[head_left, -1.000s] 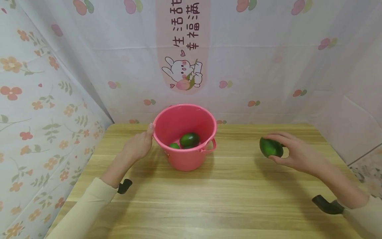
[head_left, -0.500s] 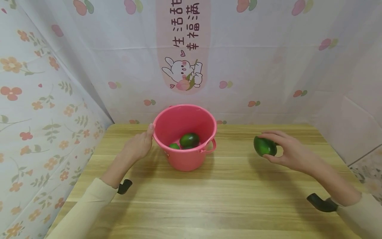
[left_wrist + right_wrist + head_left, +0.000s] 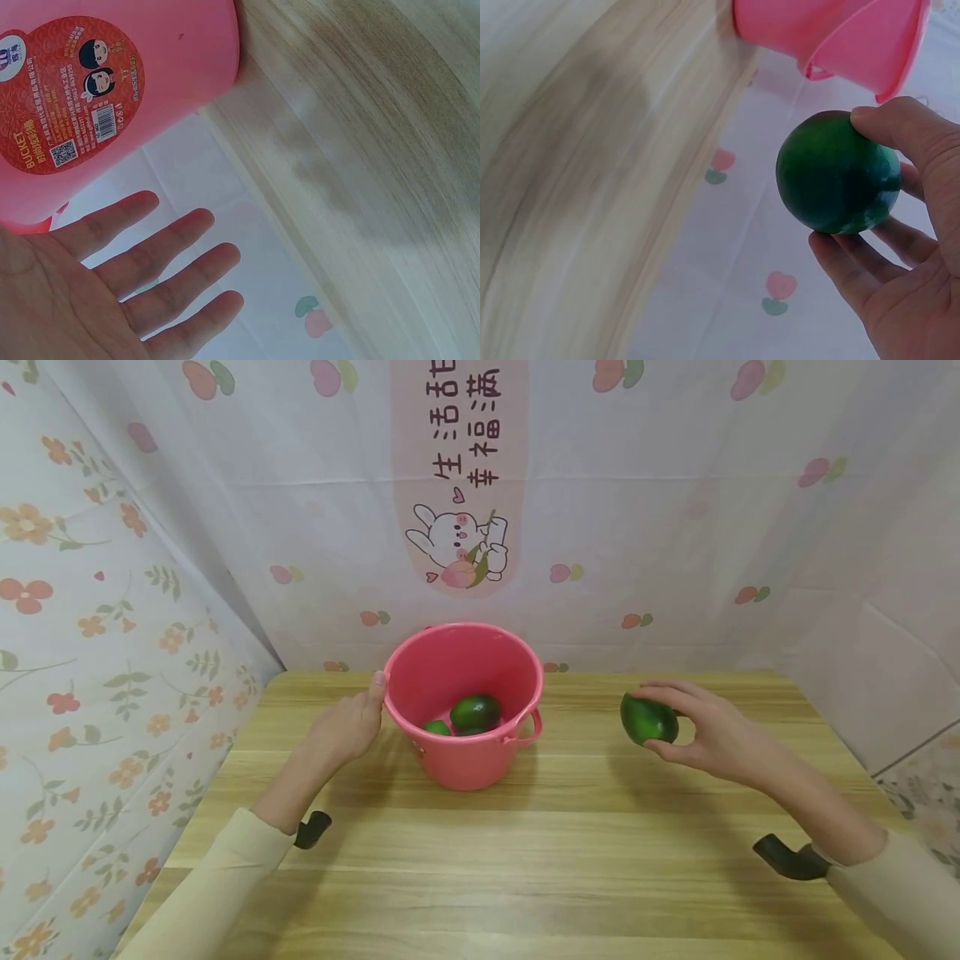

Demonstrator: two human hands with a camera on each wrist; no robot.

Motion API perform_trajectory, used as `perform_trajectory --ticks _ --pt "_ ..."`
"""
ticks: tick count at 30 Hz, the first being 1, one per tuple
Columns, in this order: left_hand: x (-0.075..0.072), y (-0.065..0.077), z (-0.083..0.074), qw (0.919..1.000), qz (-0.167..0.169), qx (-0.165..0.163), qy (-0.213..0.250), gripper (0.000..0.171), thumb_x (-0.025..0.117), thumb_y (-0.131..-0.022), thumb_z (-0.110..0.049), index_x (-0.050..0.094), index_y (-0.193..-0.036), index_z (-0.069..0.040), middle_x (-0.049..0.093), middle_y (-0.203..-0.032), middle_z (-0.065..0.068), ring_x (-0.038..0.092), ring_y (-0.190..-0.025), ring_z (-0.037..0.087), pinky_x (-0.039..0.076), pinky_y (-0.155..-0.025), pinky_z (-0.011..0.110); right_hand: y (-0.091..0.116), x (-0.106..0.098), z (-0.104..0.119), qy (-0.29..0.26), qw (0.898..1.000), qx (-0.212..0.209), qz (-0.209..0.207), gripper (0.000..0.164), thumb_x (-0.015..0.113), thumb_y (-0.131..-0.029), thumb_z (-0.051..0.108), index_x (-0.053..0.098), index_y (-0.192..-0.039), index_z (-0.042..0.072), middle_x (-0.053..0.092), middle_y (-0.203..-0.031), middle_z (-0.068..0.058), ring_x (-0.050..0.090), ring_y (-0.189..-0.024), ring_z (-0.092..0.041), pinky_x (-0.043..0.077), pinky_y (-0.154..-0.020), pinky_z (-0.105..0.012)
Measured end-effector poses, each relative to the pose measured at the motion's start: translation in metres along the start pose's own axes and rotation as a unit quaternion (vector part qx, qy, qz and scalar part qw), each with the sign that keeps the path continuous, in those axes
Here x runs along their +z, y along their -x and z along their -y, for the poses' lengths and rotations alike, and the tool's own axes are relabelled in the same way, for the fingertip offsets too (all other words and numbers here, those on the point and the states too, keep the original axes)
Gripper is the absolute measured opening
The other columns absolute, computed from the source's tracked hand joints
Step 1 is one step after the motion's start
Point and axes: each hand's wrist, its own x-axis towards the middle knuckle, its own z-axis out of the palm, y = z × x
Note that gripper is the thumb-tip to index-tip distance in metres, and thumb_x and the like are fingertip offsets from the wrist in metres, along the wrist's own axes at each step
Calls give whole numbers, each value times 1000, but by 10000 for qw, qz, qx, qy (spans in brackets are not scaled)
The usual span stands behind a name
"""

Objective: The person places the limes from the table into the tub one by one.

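Note:
A pink bucket [image 3: 468,768] stands upright on the table, left of the middle. Inside lie a dark green oval fruit [image 3: 476,712] and a brighter green one [image 3: 437,727], partly hidden by the rim. At the bucket's left side, my left hand [image 3: 348,722] touches the rim with its thumb; in the left wrist view its four fingers [image 3: 161,262] are straight and spread apart. My right hand [image 3: 712,731] pinches a glossy green oval fruit [image 3: 648,720] between thumb and fingertips, above the table to the right of the bucket. In the right wrist view, that fruit [image 3: 838,174] looks round.
The wooden table [image 3: 480,877] has its far edge close to a printed curtain [image 3: 637,527]. A floral curtain [image 3: 112,652] hangs on the left. The bucket's handle [image 3: 531,731] hangs down on its right side. A dark camera mount sits on each wrist.
My right hand has moved left toward the bucket with the green oval fruit in its grip. My left hand and the bucket have stayed in place.

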Motion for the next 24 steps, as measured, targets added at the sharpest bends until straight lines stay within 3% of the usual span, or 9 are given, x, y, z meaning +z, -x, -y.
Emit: perform_trajectory --ticks 6,17,24 --pt "0 0 1 10000 -9 27 -24 87 -6 -93 -58 52 -131 -5 56 -120 20 55 -104 37 40 -83 56 -14 -5 5 -63 9994 -316 -120 72 85 -63 11 54 -128 9 47 -131 -8 53 -108 -23 51 -72 -36" --pt "1 -1 1 10000 -38 35 -7 87 -7 -93 -58 51 -132 -5 54 -124 20 54 -107 38 39 -84 57 -34 -6 21 -445 9986 -287 11 68 83 -67 14 54 -128 11 49 -129 -6 51 -108 -20 51 -73 -34" --pt "1 -1 2 10000 -15 16 44 88 -7 -93 -59 51 -132 -6 54 -125 20 53 -108 38 38 -84 58 -48 -8 30 -509 9974 -507 -58 68 82 -68 15 53 -129 11 49 -128 -3 51 -107 -16 50 -75 -32"
